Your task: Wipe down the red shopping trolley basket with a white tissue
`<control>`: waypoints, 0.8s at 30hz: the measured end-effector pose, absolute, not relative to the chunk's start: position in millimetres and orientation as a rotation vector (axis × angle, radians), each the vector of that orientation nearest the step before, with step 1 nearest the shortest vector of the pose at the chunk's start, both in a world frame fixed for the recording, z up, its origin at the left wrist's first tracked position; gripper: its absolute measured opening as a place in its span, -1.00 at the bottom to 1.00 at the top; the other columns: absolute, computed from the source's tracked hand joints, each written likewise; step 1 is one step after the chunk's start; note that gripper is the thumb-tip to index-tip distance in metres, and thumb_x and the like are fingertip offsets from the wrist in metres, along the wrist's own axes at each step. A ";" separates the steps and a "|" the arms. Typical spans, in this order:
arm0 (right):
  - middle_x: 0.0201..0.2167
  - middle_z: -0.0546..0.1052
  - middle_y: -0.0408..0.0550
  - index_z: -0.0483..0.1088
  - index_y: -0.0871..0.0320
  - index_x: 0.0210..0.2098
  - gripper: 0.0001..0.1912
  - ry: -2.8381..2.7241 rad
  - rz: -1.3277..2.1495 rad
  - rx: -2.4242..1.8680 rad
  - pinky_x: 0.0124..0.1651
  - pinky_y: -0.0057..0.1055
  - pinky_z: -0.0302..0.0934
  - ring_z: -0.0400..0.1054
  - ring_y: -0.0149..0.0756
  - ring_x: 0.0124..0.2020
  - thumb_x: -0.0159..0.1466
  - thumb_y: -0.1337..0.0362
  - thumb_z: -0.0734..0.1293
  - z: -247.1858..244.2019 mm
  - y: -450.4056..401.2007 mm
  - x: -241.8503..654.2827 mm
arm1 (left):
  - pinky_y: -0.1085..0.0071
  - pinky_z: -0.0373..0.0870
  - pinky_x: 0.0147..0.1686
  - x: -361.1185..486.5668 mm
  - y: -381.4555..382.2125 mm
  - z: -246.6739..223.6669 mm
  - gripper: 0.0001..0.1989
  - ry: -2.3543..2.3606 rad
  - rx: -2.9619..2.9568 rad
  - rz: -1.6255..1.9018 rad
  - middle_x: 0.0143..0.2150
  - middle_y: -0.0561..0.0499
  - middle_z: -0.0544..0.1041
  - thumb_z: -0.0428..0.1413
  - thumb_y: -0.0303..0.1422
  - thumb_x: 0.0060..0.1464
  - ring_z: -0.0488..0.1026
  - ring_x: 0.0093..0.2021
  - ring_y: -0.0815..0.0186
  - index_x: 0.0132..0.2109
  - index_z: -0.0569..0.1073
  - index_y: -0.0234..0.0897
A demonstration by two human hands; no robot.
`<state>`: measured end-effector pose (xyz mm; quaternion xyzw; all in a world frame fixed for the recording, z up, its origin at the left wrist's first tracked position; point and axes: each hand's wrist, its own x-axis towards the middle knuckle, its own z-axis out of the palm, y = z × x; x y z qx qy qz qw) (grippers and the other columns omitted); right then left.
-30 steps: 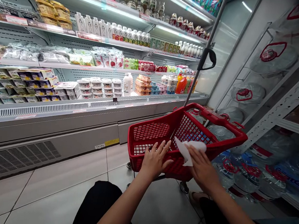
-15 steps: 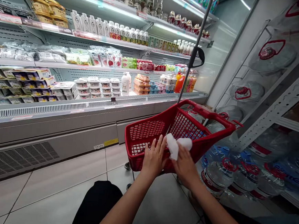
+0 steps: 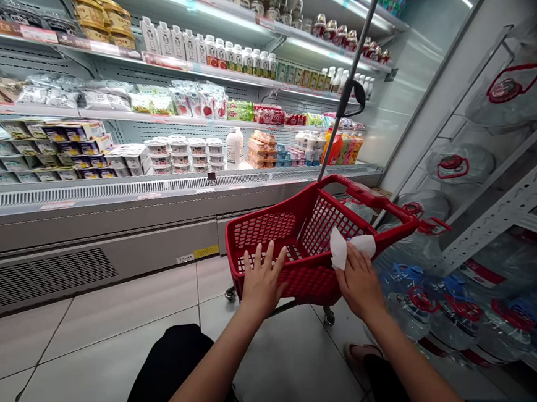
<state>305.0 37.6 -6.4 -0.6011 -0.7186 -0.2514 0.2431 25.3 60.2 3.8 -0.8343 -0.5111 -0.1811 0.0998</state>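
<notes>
My right hand (image 3: 359, 281) is pressing a white cloth (image 3: 339, 249), looking soft and limp, best pinched mid-fold, on the rim of the red cart (image 3: 271, 226) at one o'clock; my left hand (image 3: 261, 287) is spreading its fingers at the cart's near side.

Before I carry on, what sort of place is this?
Likely a small supermarket's chilled aisle: a lit refrigerated display case stocked with cartons and tubs, a red shopping cart, and big water bottles on the right.
</notes>
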 end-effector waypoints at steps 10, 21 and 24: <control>0.50 0.10 0.15 -0.44 0.19 0.55 -0.18 -2.175 -0.469 -1.387 0.48 0.01 0.00 -0.03 -0.10 0.51 0.45 0.31 0.10 -29.9 28.9 202.1 | -0.03 0.10 0.42 38.6 57.3 0.9 0.02 -1.462 -2.522 -0.548 0.59 -0.15 -0.10 0.14 -0.29 0.19 -0.04 0.54 -0.04 0.56 -0.34 -0.20; 0.50 0.08 0.23 -0.37 0.28 0.55 -0.24 -1.979 -0.609 -1.634 0.49 0.06 -0.04 -0.05 -0.04 0.51 0.48 0.27 0.07 -23.6 41.1 282.8 | -0.02 0.01 0.45 1.3 63.9 -4.2 -0.09 -1.559 -2.543 -0.505 0.54 -0.20 0.08 0.15 -0.14 0.24 0.08 0.51 -0.01 0.55 -0.12 -0.18; 0.48 0.14 0.26 -0.37 0.27 0.55 -0.23 -1.980 -0.548 -1.575 0.46 0.08 0.02 0.00 -0.01 0.50 0.48 0.28 0.08 -34.1 39.2 243.2 | -0.02 -0.04 0.47 14.1 60.8 -7.5 -0.02 -1.516 -2.575 -0.530 0.57 -0.24 -0.02 0.17 -0.16 0.20 0.02 0.53 -0.01 0.56 -0.20 -0.26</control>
